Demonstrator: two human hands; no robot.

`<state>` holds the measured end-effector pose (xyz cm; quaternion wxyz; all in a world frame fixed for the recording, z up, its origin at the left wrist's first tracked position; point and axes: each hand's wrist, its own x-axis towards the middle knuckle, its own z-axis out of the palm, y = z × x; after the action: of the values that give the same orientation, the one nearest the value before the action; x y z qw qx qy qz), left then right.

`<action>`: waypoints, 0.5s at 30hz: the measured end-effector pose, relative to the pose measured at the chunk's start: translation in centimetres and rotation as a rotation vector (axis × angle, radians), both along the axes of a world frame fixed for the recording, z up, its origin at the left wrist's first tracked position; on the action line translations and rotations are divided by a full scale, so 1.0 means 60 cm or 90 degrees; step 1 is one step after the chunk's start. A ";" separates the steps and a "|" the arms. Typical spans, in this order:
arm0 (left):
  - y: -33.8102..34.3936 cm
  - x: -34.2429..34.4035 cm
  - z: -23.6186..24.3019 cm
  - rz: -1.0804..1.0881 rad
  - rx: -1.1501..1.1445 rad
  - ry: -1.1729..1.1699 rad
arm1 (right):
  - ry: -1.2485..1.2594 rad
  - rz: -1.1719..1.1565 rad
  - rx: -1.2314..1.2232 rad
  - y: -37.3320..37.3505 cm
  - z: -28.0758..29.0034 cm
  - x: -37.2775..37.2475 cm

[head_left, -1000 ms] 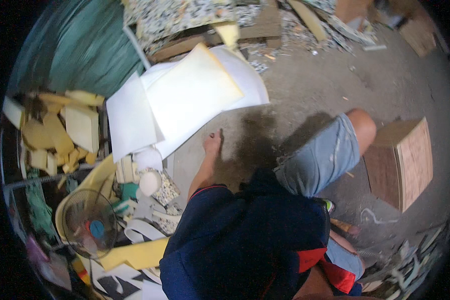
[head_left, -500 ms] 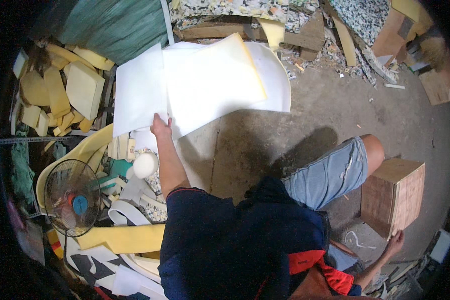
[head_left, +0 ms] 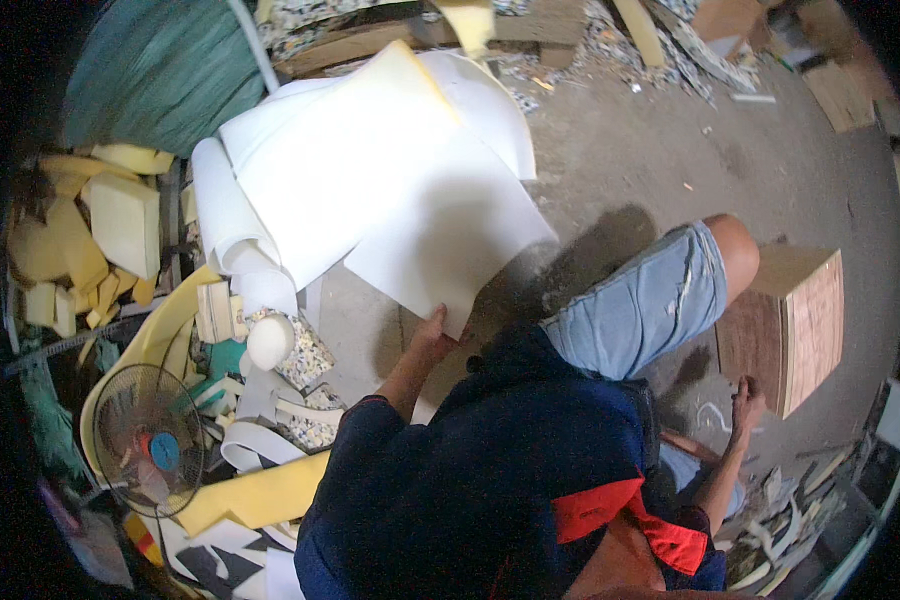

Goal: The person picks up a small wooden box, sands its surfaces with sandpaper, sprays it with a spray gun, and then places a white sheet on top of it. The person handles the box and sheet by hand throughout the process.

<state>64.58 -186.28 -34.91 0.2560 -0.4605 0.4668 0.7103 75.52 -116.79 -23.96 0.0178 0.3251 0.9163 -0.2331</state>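
My left hand [head_left: 435,335] grips the near corner of a white foam sheet [head_left: 390,268], which lies across larger, layered white sheets [head_left: 320,170] with a rolled edge at their left. Down on the right, my right hand [head_left: 747,397], fingers curled, is beside the lower left part of a plywood box [head_left: 805,330]; whether it touches the box or holds something small, I cannot make out. My bent knee [head_left: 725,260] is just left of that box.
A wire fan [head_left: 150,432] stands lower left among foam offcuts [head_left: 255,500]. Yellow foam blocks [head_left: 80,250] are piled at left beneath green sheeting [head_left: 155,70]. Speckled foam scraps and boards [head_left: 650,40] lie along the back, more boards [head_left: 840,95] at far right.
My left hand took hold of a white sheet on the left and drew it right, toward me. My right hand came into view by the box and shifted slightly left.
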 end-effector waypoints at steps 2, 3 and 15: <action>-0.017 0.002 -0.011 -0.109 0.006 0.014 | 0.006 0.003 -0.017 -0.001 -0.008 0.008; -0.030 0.000 -0.014 -0.141 -0.009 0.055 | 0.024 0.009 -0.014 -0.002 -0.012 0.012; -0.114 -0.098 -0.025 0.163 -0.149 0.011 | 0.023 -0.048 -0.015 -0.031 -0.009 0.024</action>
<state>58.72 -193.13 -36.42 0.1041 -0.5368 0.4863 0.6816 76.97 -118.64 -24.52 -0.0040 0.3551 0.9007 -0.2503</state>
